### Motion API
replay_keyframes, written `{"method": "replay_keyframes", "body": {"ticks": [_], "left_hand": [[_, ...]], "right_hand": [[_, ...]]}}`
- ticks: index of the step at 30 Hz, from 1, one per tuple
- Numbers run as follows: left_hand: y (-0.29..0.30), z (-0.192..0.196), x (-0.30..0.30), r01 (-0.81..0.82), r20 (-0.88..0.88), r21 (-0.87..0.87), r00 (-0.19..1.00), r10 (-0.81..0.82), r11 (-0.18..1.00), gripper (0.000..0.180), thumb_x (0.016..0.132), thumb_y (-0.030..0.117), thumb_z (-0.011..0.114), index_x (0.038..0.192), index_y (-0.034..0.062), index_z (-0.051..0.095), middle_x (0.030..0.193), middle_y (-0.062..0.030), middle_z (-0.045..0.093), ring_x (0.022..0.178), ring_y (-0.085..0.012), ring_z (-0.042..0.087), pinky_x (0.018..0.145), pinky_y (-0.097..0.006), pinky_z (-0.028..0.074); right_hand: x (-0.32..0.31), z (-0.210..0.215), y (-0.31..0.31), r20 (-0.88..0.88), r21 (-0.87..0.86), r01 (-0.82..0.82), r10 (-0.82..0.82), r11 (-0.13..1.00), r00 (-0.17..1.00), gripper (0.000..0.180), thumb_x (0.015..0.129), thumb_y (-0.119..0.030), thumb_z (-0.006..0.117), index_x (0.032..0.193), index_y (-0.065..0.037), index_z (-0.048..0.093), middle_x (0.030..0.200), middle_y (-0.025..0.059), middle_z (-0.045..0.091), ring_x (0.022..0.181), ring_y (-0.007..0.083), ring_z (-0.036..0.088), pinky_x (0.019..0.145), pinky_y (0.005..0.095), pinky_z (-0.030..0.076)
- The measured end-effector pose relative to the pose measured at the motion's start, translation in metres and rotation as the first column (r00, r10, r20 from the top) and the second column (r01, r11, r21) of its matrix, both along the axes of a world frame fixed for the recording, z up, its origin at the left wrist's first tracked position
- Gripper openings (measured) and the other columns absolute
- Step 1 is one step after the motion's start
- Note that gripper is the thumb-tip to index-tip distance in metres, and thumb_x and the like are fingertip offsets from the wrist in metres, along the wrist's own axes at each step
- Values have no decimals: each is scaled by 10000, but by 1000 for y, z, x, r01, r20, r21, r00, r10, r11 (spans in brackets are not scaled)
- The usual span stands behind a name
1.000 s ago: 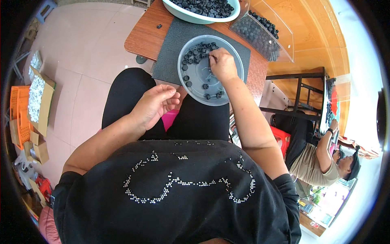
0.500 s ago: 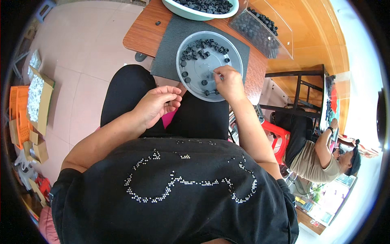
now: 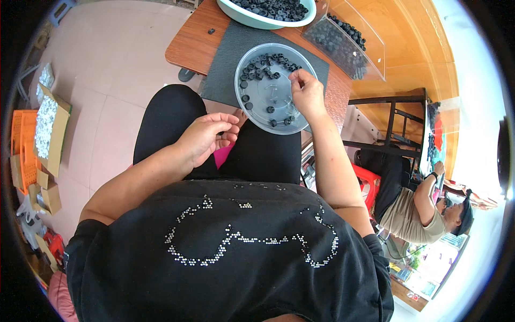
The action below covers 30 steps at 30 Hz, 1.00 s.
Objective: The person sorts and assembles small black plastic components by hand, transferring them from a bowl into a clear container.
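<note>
A round translucent plastic bowl [image 3: 240, 110] stands on a dark grey mat [image 3: 221, 80]. Small black plastic caps [image 3: 263, 72] lie mostly along its far side, with a few on the near and left sides, among tiny clear pieces [image 3: 274, 100]. Over the bowl's right rim, my right hand [image 3: 308, 95] has its thumb and fingertips pinched together; whatever they hold is too small to make out. My left hand [image 3: 210, 137] hovers above my lap, left of the bowl, fingers curled toward the thumb. A small dark spot shows between those fingers, its kind unclear.
Beyond the bowl, a pale green basin [image 3: 257, 21] and a clear box [image 3: 338, 48] hold many black parts. One black piece [image 3: 211, 31] lies on the brown table [image 3: 188, 45]. A co-worker [image 3: 413, 214] sits at the right; cartons [image 3: 51, 129] and an orange crate [image 3: 24, 145] stand left.
My right hand has moved up and slightly right, from inside the bowl to its right rim. My left hand has stayed nearly in place.
</note>
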<state>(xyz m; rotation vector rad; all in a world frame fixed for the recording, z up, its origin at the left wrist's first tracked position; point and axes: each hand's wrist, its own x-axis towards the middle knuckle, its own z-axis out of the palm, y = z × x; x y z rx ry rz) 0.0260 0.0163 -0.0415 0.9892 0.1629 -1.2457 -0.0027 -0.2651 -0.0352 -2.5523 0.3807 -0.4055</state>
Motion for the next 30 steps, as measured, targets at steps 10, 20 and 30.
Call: {"method": "replay_keyframes", "body": {"ticks": [10, 20, 30], "left_hand": [[2, -6, 4, -11, -6, -26, 1000, 11, 1000, 180, 909, 92, 497, 1069, 42, 562, 943, -57, 605, 839, -137, 576, 736, -266, 466], [-5, 4, 9, -81, 36, -129, 996, 87, 988, 266, 948, 146, 506, 1175, 19, 564, 982, -57, 624, 862, -122, 591, 754, -258, 482], [-2, 5, -1, -88, -7, -230, 996, 89, 969, 177, 917, 139, 580, 1057, 46, 637, 905, -17, 635, 780, -76, 566, 712, -209, 459]], "right_hand": [[23, -5, 20, -178, -315, -251, 203, 915, 963, 157, 733, -54, 683, 885, -17, 664, 906, 153, 605, 911, 331, 591, 810, 387, 491], [-21, 34, 94, 125, 129, -239, 223, 962, 967, 168, 678, -14, 691, 838, -14, 641, 793, 139, 597, 772, 337, 588, 698, 394, 493], [-48, 32, 131, 220, 155, -342, 306, 927, 926, 141, 723, 25, 666, 858, 5, 630, 784, 112, 592, 686, 242, 593, 604, 326, 483]]}}
